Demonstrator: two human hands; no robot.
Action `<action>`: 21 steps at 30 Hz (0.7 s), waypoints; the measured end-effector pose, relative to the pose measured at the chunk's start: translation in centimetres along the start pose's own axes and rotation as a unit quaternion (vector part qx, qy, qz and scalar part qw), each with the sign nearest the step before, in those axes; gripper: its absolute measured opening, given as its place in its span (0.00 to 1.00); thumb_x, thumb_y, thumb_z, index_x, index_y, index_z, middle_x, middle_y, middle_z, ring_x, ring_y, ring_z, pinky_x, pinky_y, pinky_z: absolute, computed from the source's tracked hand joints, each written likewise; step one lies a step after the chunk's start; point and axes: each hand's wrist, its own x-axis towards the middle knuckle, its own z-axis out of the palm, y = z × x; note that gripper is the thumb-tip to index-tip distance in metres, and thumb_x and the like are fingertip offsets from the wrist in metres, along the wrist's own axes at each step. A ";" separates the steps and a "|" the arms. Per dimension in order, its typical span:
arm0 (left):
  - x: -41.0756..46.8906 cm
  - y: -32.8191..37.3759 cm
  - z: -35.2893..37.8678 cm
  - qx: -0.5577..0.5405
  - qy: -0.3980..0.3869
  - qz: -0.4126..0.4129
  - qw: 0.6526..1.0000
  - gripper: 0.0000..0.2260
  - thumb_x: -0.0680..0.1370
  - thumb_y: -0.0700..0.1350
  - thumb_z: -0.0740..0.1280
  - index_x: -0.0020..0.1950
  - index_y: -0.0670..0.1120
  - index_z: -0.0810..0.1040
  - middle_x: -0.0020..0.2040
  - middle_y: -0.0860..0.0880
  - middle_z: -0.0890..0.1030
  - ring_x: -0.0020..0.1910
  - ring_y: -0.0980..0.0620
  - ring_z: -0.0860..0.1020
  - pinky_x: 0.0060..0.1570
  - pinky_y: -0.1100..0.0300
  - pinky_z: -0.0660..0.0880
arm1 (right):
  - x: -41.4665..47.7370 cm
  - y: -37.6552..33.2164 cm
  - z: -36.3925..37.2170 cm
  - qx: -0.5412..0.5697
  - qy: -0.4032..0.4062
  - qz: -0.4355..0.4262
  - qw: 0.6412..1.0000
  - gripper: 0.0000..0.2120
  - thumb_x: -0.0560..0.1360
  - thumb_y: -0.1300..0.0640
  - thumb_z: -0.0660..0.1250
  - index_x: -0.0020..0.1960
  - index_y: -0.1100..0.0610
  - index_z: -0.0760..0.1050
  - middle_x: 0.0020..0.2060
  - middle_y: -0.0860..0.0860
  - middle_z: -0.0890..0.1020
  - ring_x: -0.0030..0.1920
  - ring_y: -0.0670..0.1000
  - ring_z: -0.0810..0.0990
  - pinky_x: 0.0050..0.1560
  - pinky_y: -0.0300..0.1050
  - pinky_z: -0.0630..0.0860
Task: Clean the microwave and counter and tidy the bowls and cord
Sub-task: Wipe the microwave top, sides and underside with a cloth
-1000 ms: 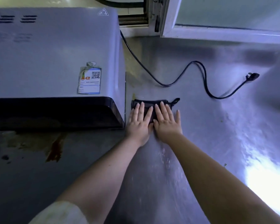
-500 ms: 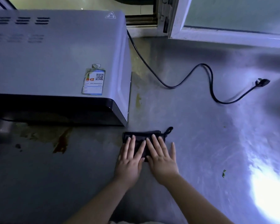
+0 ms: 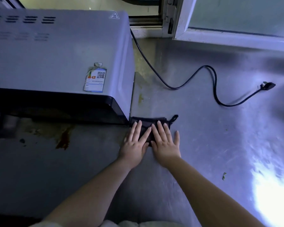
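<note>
A dark folded cloth (image 3: 147, 121) with a small loop lies on the steel counter (image 3: 203, 145), touching the front right corner of the grey microwave (image 3: 56, 54). My left hand (image 3: 133, 145) and my right hand (image 3: 164, 145) lie side by side flat on the cloth, fingers spread, pressing it onto the counter. The microwave's black cord (image 3: 215, 86) snakes loose across the counter to the right and ends in an unplugged plug (image 3: 268, 86). No bowls are in view.
A brown dried stain (image 3: 62, 138) marks the counter in front of the microwave. A yellowish smear (image 3: 140, 97) sits by its right side. A white window frame (image 3: 228, 38) runs along the back right. A small green scrap (image 3: 224, 175) lies at the right.
Both hands drew the cloth toward me from beside the microwave, then pushed it back away to the microwave's front corner.
</note>
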 end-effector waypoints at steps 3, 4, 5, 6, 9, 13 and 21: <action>-2.2 0.9 -1.9 -0.006 -0.065 -0.014 0.998 0.26 0.81 0.52 0.56 0.79 0.57 0.53 0.80 0.46 0.47 0.78 0.47 0.47 0.71 0.50 0.60 | -2.3 -0.9 1.2 0.004 -0.016 0.017 1.000 0.28 0.77 0.41 0.31 0.74 0.44 0.27 0.73 0.43 0.28 0.72 0.47 0.26 0.71 0.61 0.30; -1.8 1.2 -3.2 -0.021 -0.090 -0.023 0.995 0.26 0.82 0.49 0.56 0.79 0.56 0.52 0.80 0.48 0.45 0.78 0.48 0.44 0.73 0.52 0.56 | -2.1 -1.1 0.8 0.007 -0.021 0.021 1.000 0.27 0.80 0.42 0.36 0.75 0.45 0.28 0.73 0.44 0.28 0.73 0.48 0.27 0.72 0.60 0.31; -1.3 1.7 -5.0 -0.040 -0.099 -0.030 0.994 0.24 0.82 0.47 0.56 0.78 0.55 0.56 0.80 0.48 0.47 0.78 0.49 0.46 0.73 0.54 0.54 | -1.9 -1.4 0.2 0.013 -0.029 0.025 0.999 0.28 0.82 0.44 0.41 0.76 0.47 0.30 0.74 0.45 0.29 0.75 0.50 0.29 0.73 0.59 0.32; -0.9 2.1 -7.1 -0.066 -0.087 -0.028 0.994 0.21 0.82 0.46 0.57 0.76 0.53 0.63 0.79 0.48 0.54 0.78 0.49 0.51 0.72 0.55 0.56 | -1.7 -1.9 -0.3 0.023 -0.028 0.027 0.999 0.29 0.83 0.44 0.44 0.77 0.48 0.31 0.75 0.48 0.31 0.75 0.52 0.31 0.74 0.58 0.33; 0.0 2.6 -14.7 -0.164 0.038 0.036 0.985 0.15 0.79 0.43 0.62 0.64 0.50 0.78 0.65 0.51 0.76 0.66 0.52 0.72 0.63 0.60 0.68 | -1.1 -4.1 -0.9 0.013 -0.004 0.015 1.000 0.31 0.82 0.42 0.47 0.76 0.45 0.30 0.76 0.49 0.33 0.75 0.61 0.31 0.74 0.60 0.33; 2.4 1.6 -23.7 -0.172 0.186 0.170 0.952 0.12 0.78 0.42 0.62 0.56 0.47 0.83 0.54 0.52 0.82 0.57 0.55 0.77 0.59 0.63 0.72 | -0.8 -6.1 0.3 -0.023 -0.031 0.035 0.999 0.27 0.81 0.39 0.41 0.72 0.37 0.27 0.73 0.46 0.27 0.73 0.66 0.28 0.69 0.69 0.32; 11.6 -6.5 -28.4 -0.045 0.101 0.050 0.993 0.22 0.78 0.53 0.58 0.71 0.51 0.72 0.74 0.47 0.67 0.75 0.41 0.59 0.73 0.43 0.55 | 1.4 -7.0 1.3 0.017 0.054 0.085 0.995 0.30 0.73 0.33 0.51 0.74 0.39 0.61 0.74 0.52 0.66 0.72 0.71 0.58 0.68 0.74 0.50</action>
